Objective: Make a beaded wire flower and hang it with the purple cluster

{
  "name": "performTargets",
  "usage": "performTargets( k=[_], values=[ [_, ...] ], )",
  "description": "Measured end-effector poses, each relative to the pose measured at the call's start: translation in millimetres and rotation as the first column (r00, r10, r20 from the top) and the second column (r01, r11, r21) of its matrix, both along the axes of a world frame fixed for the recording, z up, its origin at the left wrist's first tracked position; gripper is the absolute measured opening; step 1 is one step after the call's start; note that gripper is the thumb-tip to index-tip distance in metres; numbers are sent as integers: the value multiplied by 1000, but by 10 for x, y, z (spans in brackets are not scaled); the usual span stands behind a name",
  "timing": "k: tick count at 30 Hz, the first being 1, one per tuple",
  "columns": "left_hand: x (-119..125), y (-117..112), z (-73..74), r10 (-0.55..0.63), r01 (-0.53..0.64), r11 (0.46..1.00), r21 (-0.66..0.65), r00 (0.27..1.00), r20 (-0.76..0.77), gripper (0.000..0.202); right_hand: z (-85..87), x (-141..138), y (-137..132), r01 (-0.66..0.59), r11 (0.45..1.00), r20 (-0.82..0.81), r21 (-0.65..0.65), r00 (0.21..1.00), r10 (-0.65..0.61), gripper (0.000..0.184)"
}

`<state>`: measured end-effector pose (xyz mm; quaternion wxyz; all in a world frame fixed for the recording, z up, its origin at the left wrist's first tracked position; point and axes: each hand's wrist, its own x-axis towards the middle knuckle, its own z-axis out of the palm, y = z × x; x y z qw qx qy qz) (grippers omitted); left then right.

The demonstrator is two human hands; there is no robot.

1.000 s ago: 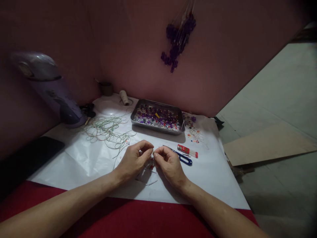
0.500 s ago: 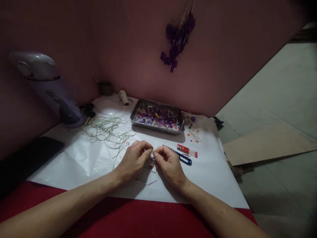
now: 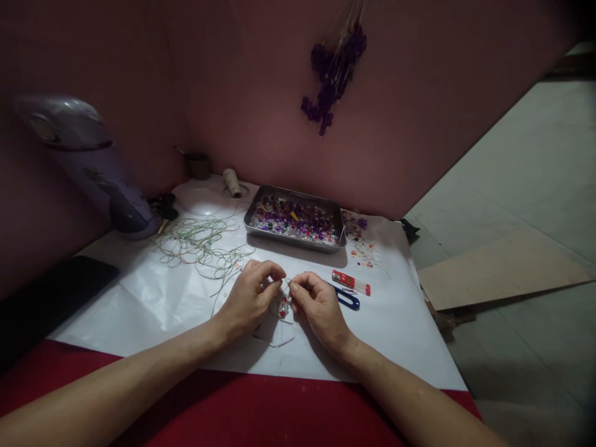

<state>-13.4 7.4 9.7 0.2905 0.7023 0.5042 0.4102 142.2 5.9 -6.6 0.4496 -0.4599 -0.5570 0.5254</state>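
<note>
My left hand and my right hand meet over the white sheet, fingertips pinched together on a thin thread. A small cluster of clear and red beads hangs on that thread just below the fingertips. Both hands are closed in a pinch. Behind them stands a metal tray full of purple, red and clear beads. Blue thread snips lie right beside my right hand, partly hidden by it.
A red and clear lighter lies right of the snips. Tangled pale cord spreads at the left, a thread spool behind it. A lamp stands far left. Purple bead strands hang on the pink wall. Loose beads lie beside the tray.
Both hands have shifted slightly up and left, staying pinched together. The bead cluster now hangs more clearly below the fingertips.
</note>
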Motion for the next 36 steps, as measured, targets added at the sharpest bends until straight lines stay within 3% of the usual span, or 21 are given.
performTargets(
  k=[5, 16, 27, 36],
  values=[
    [-10, 28, -37, -34, 38, 980, 196, 999, -21, 19, 18, -4, -3, -8, 999, -42, -35, 999, 6, 15],
    [-4, 50, -72, -52, 67, 947, 315, 997, -56, 13, 27, -8, -1, -7, 1000, -40, -25, 999, 6, 16],
    [23, 23, -40, -78, 89, 956, 281, 996, -51, 9, 22, -14, 2, 17, 1000, -7, 9, 1000, -17, 15],
    [24, 17, -46, -12, 44, 962, 271, 993, -119, 10, -34, -18, 11, 47, 999, -5, 23, 999, -47, 15]
  ],
)
